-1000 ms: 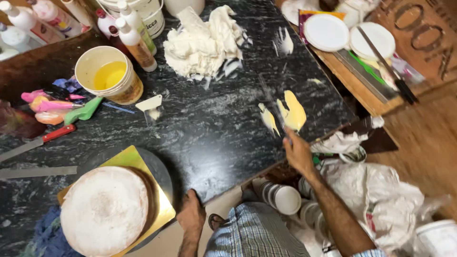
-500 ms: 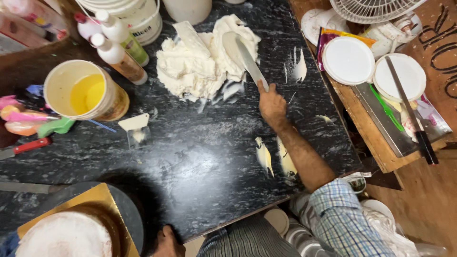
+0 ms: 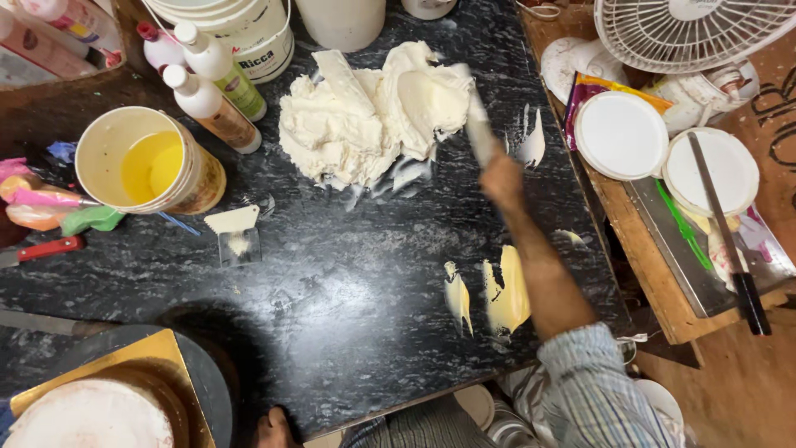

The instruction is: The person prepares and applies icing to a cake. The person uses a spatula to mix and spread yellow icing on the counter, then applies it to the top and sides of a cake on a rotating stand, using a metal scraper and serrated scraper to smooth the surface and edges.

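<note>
Right hand [image 3: 502, 177], fingers clenched on a palette knife [image 3: 478, 124], sets its blade edge against the cream mound [image 3: 369, 116] mid-bench [image 3: 348, 290] to scoop. Left hand [image 3: 272, 428] grips the near edge, bracing.

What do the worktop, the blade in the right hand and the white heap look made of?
Worktop: dark polished stone, likely granite, going by its grey veins and sheen. Blade in the right hand: probably metal, thin and pale, though blurred. White heap: soft whipped cream or frosting, with folded peaks and smears.

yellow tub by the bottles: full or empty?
Partly full: the open tub shows yellow liquid low inside, bare inner wall above.
</note>
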